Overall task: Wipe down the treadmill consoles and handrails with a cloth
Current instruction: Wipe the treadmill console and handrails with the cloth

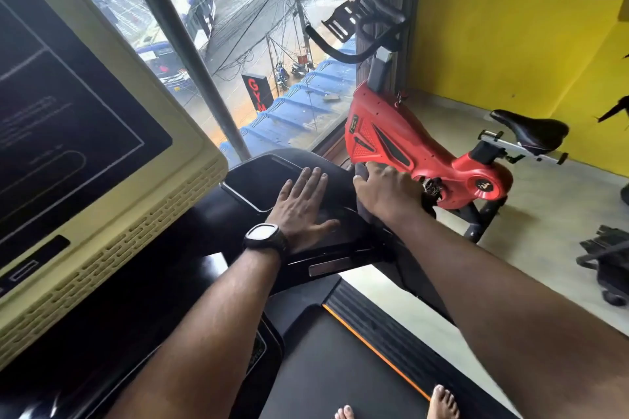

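Two hands are at the black treadmill console [258,180]: the left hand [303,207] lies flat on its top surface with fingers straight and the thumb held out, a watch [263,238] on its wrist. The right hand [384,190] is curled over a dark grey cloth [363,211] and holds it against the console's right edge. A cream-framed screen [68,112] stands left of the console, and a red exercise bike [381,136] stands beyond its right side

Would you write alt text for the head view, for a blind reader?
The right hand holds a cloth at the right edge of the console; the left hand lies flat on it. A red bike stands beyond.
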`<action>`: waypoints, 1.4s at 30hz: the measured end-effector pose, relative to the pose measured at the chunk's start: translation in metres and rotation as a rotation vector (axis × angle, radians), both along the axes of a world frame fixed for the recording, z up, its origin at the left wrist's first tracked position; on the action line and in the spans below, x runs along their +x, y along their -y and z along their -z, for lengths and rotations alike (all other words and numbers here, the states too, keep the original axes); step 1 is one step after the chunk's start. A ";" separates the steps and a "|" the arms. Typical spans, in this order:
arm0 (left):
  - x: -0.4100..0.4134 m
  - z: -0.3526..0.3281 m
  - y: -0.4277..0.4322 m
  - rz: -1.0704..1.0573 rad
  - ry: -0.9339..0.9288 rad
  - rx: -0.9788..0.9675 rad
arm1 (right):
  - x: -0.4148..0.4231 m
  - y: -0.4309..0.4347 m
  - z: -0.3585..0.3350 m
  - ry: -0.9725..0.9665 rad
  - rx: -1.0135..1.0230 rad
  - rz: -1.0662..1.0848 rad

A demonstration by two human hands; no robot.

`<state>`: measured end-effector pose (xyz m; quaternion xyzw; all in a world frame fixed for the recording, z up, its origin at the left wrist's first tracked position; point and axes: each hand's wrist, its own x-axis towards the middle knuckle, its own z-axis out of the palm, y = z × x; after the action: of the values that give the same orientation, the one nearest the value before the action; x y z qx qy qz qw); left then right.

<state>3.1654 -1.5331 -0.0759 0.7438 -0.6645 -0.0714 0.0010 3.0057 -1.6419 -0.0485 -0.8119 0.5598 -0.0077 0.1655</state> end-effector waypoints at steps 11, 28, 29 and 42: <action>-0.027 -0.005 -0.011 -0.087 0.000 0.073 | -0.005 -0.003 -0.001 -0.023 0.005 -0.001; -0.053 -0.004 -0.012 -0.122 0.057 0.049 | -0.029 -0.048 0.010 -0.093 -0.294 -0.159; -0.053 -0.004 -0.012 -0.118 0.050 0.040 | -0.030 -0.045 0.011 -0.074 -0.295 -0.211; -0.062 -0.002 -0.012 -0.032 0.107 -0.004 | -0.033 -0.017 0.007 -0.026 -0.154 -0.274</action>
<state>3.1035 -1.5216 -0.0739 0.7570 -0.6519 -0.0299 -0.0319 2.9729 -1.6249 -0.0556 -0.8910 0.4435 -0.0175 0.0950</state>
